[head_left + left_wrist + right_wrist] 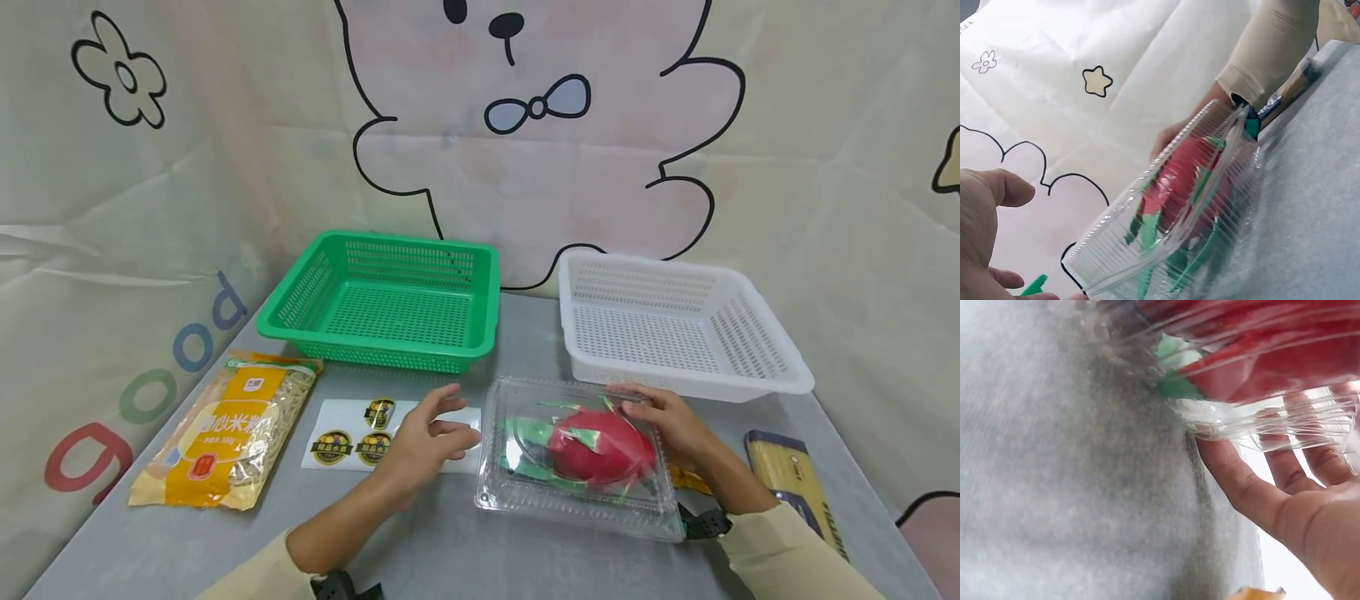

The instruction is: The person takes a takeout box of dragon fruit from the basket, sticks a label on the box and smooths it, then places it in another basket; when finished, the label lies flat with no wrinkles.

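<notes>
Near table edge, 6 o'clock: clear ribbed plastic clamshell box (577,454) holding a red, green-scaled dragon fruit (600,446).
Right hand (675,425): straight fingers pressed on the box's 3 o'clock side, gripping nothing.
Left hand (427,437): relaxed, empty, just beside the box at 9 o'clock.
Risk: slick thin plastic may slide on the grey table (450,550); the lid may flex and pop open.
Texture: ridged, glossy, springy.

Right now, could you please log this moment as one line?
right hand rests on clear box | dragon fruit inside | left hand open above sticker sheet
</notes>
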Tool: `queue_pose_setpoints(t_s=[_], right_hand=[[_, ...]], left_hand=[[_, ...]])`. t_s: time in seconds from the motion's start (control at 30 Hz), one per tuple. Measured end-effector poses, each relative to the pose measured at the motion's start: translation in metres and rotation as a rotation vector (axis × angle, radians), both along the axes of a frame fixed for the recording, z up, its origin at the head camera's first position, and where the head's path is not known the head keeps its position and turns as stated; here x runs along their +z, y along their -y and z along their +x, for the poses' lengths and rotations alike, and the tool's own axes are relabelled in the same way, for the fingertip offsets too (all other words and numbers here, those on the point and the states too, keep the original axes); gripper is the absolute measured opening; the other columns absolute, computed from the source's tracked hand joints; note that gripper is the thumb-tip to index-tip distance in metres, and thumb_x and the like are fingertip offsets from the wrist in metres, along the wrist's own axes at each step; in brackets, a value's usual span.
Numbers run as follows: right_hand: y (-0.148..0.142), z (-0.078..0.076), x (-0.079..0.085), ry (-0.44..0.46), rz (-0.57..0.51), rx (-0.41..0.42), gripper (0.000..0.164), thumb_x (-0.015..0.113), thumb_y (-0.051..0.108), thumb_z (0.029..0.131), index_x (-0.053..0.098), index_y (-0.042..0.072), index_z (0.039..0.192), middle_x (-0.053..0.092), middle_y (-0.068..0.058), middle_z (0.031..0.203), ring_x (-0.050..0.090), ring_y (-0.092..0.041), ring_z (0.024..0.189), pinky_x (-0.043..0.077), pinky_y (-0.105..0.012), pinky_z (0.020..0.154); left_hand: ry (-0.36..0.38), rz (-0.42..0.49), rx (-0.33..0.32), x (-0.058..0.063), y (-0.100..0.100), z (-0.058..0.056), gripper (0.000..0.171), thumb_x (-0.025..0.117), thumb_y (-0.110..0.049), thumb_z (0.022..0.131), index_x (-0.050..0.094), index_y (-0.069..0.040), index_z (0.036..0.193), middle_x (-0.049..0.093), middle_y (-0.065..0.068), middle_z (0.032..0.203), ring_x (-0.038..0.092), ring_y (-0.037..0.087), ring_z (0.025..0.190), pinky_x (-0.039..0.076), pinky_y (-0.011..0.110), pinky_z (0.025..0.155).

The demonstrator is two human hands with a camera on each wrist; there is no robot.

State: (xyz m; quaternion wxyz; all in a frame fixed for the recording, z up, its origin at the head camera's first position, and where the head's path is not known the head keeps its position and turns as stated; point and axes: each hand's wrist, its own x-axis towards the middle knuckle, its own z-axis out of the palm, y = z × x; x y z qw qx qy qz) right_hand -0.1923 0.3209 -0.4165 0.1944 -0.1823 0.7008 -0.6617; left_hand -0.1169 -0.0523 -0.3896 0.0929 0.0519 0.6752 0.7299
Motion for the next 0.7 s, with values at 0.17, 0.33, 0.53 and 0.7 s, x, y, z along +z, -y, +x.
queue_pose_setpoints(t_s=[0.17,0.33,0.53,0.7], right_hand=[[0.001,0.0,0.001,-0.003,-0.011,0.011,0.035,0.044,0.009,0.102,0.054,-0.002,0.133,0.06,-0.001,0.124,0.063,-0.023,0.103,0.053,-0.043,0.078],[0.001,0.001,0.0,-0.01,-0.015,0.017,0.035,0.044,0.009,0.102,0.054,-0.002,0.133,0.06,0.0,0.124,0.064,-0.024,0.101,0.053,-0.043,0.077],[0.0,0.001,-0.001,-0.014,-0.01,0.009,0.034,0.044,0.009,0.102,0.055,0.0,0.133,0.06,0.0,0.125,0.064,-0.024,0.101,0.053,-0.044,0.077],[0.0,0.002,-0.001,-0.022,-0.013,0.01,0.035,0.044,0.007,0.101,0.054,-0.001,0.133,0.06,0.001,0.124,0.064,-0.023,0.101,0.053,-0.044,0.076]], left_hand=[[-0.041,-0.013,0.036,0.008,0.007,0.0,0.067,0.07,-0.008,0.086,0.038,-0.003,0.144,0.051,0.017,0.132,0.06,0.032,0.107,0.052,0.044,0.082],[-0.044,-0.014,0.07,0.013,0.016,-0.001,0.064,0.068,-0.006,0.086,0.04,-0.006,0.144,0.054,0.015,0.129,0.062,0.028,0.101,0.052,0.043,0.082],[-0.085,-0.039,0.1,0.018,0.032,-0.005,0.061,0.065,-0.006,0.089,0.04,-0.008,0.144,0.054,0.014,0.13,0.06,0.029,0.104,0.051,0.04,0.085],[-0.129,-0.062,0.117,0.02,0.042,-0.008,0.059,0.063,-0.006,0.091,0.038,-0.007,0.144,0.053,0.014,0.132,0.058,0.032,0.109,0.05,0.036,0.086]])
